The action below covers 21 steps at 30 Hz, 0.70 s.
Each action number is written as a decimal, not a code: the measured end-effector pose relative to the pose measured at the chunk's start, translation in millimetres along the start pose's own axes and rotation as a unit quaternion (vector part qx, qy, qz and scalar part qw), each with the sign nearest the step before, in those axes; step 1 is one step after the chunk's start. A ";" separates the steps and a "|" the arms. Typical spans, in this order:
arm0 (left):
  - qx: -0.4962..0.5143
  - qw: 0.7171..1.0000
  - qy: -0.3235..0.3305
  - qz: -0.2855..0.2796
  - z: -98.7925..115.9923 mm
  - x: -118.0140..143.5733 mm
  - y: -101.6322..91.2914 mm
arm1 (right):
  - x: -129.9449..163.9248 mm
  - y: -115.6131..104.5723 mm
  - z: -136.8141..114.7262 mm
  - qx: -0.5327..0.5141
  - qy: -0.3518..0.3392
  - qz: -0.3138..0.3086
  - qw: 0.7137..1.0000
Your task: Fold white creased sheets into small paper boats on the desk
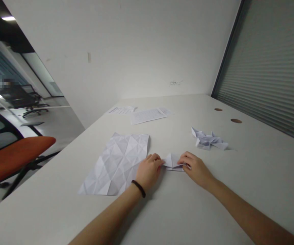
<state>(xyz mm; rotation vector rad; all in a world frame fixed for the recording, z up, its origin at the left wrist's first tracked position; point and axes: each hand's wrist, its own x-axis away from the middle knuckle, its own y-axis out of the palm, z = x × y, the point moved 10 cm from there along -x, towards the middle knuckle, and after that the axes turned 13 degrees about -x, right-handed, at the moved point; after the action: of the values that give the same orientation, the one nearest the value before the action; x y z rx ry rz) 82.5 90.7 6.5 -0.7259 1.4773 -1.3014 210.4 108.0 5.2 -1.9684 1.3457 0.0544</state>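
Note:
A small folded white paper piece [171, 160] lies on the white table [177, 211] between my two hands. My left hand [149, 170], with a black band at the wrist, pinches its left end. My right hand [195, 168] presses and grips its right end. Just left of my left hand lies a creased, unfolded white sheet [116, 163], flat on the table. A finished folded paper figure [209, 140] sits beyond my right hand, apart from it.
Printed sheets [148, 115] lie further back near the wall. Two round cable holes [236, 120] are at the right, beside a slatted shutter. An orange office chair [14, 156] stands off the table's left edge, with a dark chair further back.

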 end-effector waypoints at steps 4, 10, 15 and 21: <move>0.004 0.999 0.044 -0.027 6.1 -0.2 6.0 | 1.8 8.3 9.0 -0.030 0.050 -0.074 0.996; 0.101 0.994 -0.016 -0.042 -5.8 0.1 16.4 | 2.5 8.0 23.7 -0.033 0.089 -0.039 0.995; 0.171 0.982 -0.056 -0.060 -14.6 -0.6 29.8 | 2.7 11.8 29.6 -0.033 0.102 -0.031 0.994; 0.148 0.988 -0.037 -0.007 -8.0 -1.9 15.4 | -0.4 5.6 20.0 -0.029 0.070 0.016 0.997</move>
<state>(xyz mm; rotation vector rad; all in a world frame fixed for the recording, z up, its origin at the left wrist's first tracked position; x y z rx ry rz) 78.2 99.0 -8.3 -0.5834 1.1886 -1.4502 212.8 119.1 -12.2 -2.0312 1.4816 -0.0302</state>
